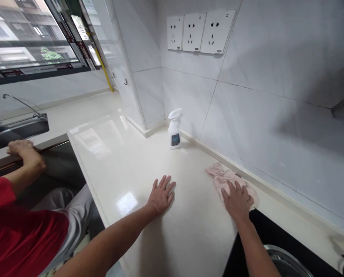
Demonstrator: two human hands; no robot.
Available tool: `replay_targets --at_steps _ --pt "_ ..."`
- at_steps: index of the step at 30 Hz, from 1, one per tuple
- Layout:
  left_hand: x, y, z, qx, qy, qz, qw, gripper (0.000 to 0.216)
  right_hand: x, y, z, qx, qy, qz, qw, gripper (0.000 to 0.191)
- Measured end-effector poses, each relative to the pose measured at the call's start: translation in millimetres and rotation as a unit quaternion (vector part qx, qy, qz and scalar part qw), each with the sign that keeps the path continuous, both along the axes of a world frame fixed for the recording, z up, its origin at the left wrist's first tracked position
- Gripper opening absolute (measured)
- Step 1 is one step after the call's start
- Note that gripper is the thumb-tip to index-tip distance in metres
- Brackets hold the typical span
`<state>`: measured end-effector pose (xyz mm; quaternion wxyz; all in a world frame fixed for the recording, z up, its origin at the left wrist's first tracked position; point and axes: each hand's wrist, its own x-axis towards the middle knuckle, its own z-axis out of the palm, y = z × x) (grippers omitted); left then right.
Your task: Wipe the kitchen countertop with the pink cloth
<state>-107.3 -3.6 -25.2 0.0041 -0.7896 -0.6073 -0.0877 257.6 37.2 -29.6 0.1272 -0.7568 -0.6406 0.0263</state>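
Observation:
My left hand (161, 195) lies flat on the pale countertop (116, 161), fingers spread, with nothing in it. To its right, my right hand (237, 200) presses on a crumpled pink cloth (218, 173), fingers bent over the fabric. The cloth lies by the low ledge at the wall, just beyond the black cooktop (264, 227). Its part beneath my palm is hidden. A white spray bottle (174, 130) with a dark label stands upright near the wall corner, apart from both hands.
At the left, a person in a red shirt (24, 234) rests a hand (27, 152) on the counter edge near the sink (18, 129). A column (143, 84) juts out behind the counter. Wall sockets (200, 32) sit above. A round metal burner ring (287, 259) is on the cooktop.

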Motion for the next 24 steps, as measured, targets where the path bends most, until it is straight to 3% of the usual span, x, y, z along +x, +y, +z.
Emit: replay_targets --at_steps 4,9,12,15,19,24 --pt "1.1 0.4 0.0 0.000 -0.005 0.002 1.000 0.047 -25.8 -45.6 -2.9 0.014 -0.021 0.039 0.999 0.071" --pt "1.3 0.6 0.8 0.003 -0.004 0.002 1.000 0.048 -69.5 -140.9 -7.6 0.100 -0.049 0.106 0.988 0.047" --pt "1.6 0.5 2.4 0.006 -0.002 0.000 1.000 0.048 -95.8 -193.6 -16.7 0.132 -0.019 0.137 0.982 0.046" --pt "2.1 0.3 4.6 0.007 -0.001 -0.001 1.000 0.048 -113.0 -227.4 -28.1 0.131 0.027 0.155 0.979 0.049" --pt "2.2 0.1 6.8 0.005 0.001 -0.001 1.000 0.048 -109.9 -228.1 -29.7 0.111 0.025 0.188 0.975 0.047" --pt "1.8 0.2 5.9 0.006 0.002 0.000 1.000 0.048 -82.3 -173.2 -8.6 0.114 -0.022 0.229 0.966 0.046"
